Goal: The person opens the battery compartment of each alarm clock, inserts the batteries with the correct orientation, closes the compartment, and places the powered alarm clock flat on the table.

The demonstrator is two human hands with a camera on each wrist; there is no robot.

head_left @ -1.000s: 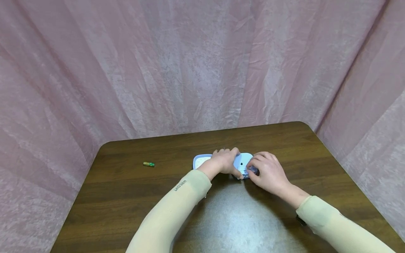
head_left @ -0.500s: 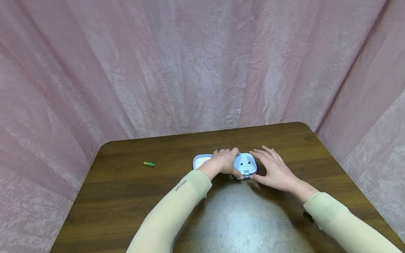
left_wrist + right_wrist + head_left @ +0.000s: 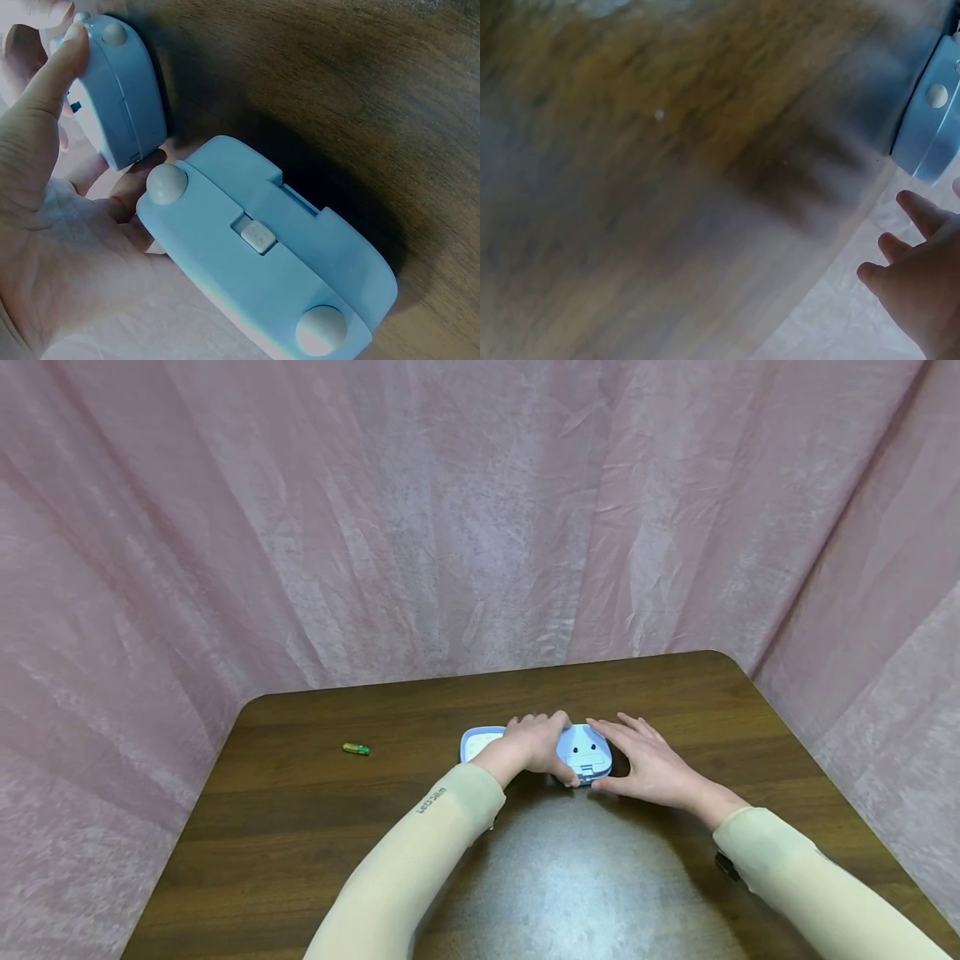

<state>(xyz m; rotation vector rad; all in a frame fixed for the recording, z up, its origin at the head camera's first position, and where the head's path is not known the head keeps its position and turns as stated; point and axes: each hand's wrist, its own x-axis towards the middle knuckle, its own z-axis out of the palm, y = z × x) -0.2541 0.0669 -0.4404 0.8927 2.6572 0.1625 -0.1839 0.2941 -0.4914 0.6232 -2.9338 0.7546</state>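
Observation:
A light-blue rounded device [image 3: 585, 739] stands on the table with a panelled face and two black dots toward the head camera. My left hand [image 3: 531, 745] grips it from the left, thumb at the lower edge and fingers at the top. From the right, my right hand [image 3: 651, 767] spans the same device, fingertips at its top edge and thumb below. In the left wrist view the held device [image 3: 127, 90] shows a white ball foot. Close under the left hand is a second blue device [image 3: 300, 262], with two ball feet and a small white switch; the left arm partly hides its white face.
A small green and yellow battery [image 3: 356, 748] lies on the brown wooden table [image 3: 300, 827], well left of the hands. Pink curtains [image 3: 465, 527] hang behind the table and along both sides.
The right hand's fingers, earlier bunched over the right side of the device's panel, drew back and spread, then came in to its top and bottom edges. The left hand kept its hold.

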